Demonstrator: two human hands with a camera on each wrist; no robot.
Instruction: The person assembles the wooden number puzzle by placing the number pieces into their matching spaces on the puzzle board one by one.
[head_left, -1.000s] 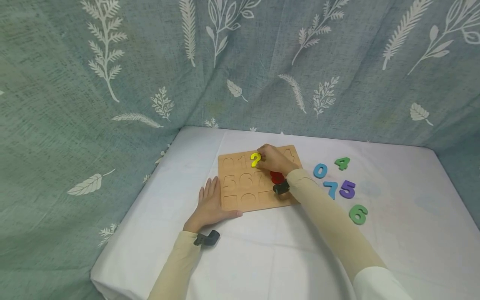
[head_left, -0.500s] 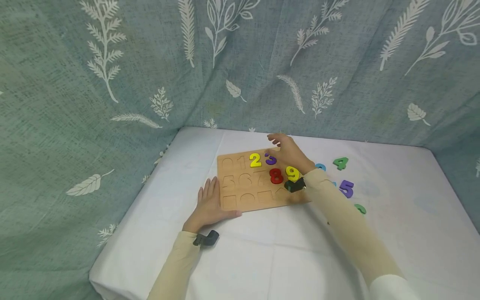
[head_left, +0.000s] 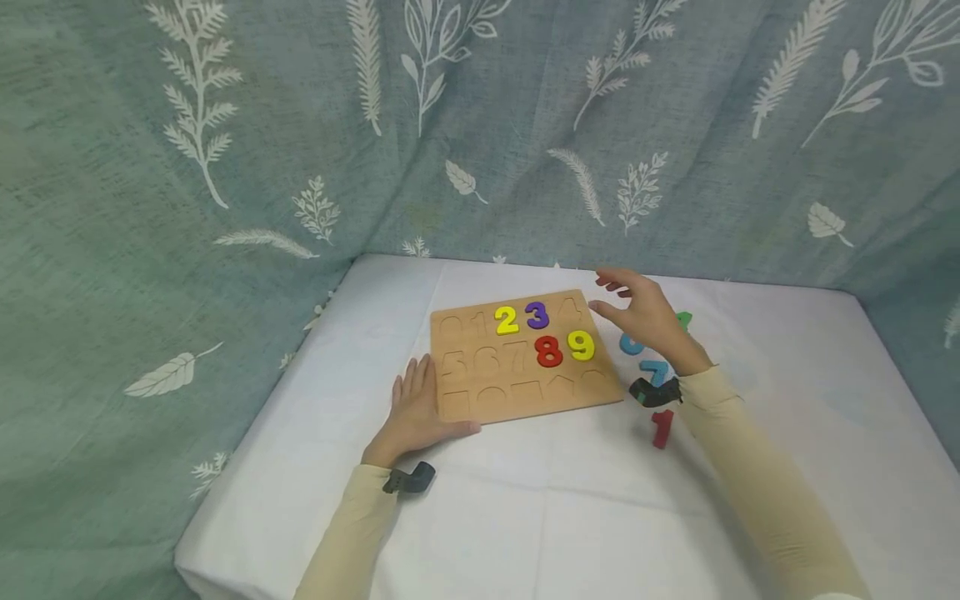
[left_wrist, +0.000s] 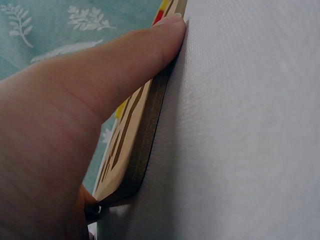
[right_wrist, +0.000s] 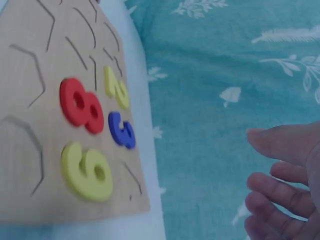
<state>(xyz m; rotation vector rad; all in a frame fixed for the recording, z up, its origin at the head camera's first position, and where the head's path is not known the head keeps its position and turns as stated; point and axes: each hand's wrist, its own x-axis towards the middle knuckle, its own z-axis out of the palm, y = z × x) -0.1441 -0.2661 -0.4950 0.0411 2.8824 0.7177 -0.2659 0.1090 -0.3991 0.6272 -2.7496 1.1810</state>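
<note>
A wooden number puzzle board (head_left: 491,404) lies on the white table, with a yellow 2 (head_left: 507,320), purple 3 (head_left: 537,315), red 8 (head_left: 549,352) and yellow 9 (head_left: 581,345) seated in it. My left hand (head_left: 414,412) rests at the board's left corner, fingers straight along the side and thumb on the front edge. In the left wrist view the thumb (left_wrist: 145,47) lies against that edge. Off the board's right side, my right hand (head_left: 648,317) hovers with fingers loosely bent and nothing held. It partly hides the loose numbers beneath.
Right of the board lie a blue 0 (head_left: 632,344), a blue 7 (head_left: 655,372), a red 1 (head_left: 662,428) and a green number piece (head_left: 684,320), mostly covered by the right hand. A patterned green curtain (head_left: 480,125) hangs behind the table.
My right hand let go of the yellow 2 in the top row, then moved right, off the board. The purple 3 and yellow 9 came into sight. The left hand stayed put.
</note>
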